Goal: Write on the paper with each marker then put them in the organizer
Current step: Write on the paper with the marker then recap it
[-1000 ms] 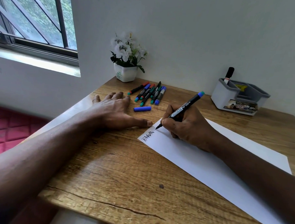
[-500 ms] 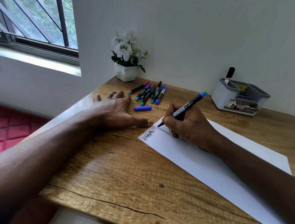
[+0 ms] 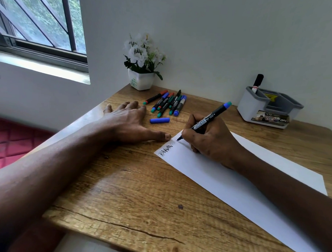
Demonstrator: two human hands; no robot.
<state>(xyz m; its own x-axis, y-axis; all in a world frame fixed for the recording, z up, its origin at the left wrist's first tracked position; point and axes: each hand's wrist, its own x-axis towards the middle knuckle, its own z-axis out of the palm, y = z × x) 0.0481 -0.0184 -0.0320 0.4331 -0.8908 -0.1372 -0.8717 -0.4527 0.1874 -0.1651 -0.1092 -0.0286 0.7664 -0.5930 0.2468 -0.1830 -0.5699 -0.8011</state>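
1. Both hands were over the wooden table [image 3: 130, 191]. The right hand [image 3: 210, 139] gripped an uncapped blue marker [image 3: 211, 118], its fingers [image 3: 187, 134] curled round the lower barrel.
2. The marker leaned up and away toward the right, blue end cap highest. Its tip sat at the near-left corner area of the white paper [image 3: 234, 186]; contact with the sheet could not be told for certain.
3. Dark handwriting [image 3: 165, 149] ran along the paper's left corner, just left of the tip. The letters were too small to read surely.
4. The left hand [image 3: 129, 122] lay palm down on the table, fingers [image 3: 131, 105] straight and spread, holding nothing. Its thumb stretched right, the tip just beside the paper's edge.
5. 1 loose blue cap [image 3: 159, 120] lay on the table between the left hand and the right hand.
6. Several capped markers [image 3: 167, 104], with red, blue, green and black caps, lay bunched side by side beyond the cap, near a white flower pot [image 3: 141, 81] in the corner.
7. The grey-and-white organizer [image 3: 251, 108] stood at the far right against the wall, well apart from the bunch. 1 black-capped marker [image 3: 257, 82] stood upright in its left compartment.
8. A barred window [image 3: 38, 25] showed at upper left.
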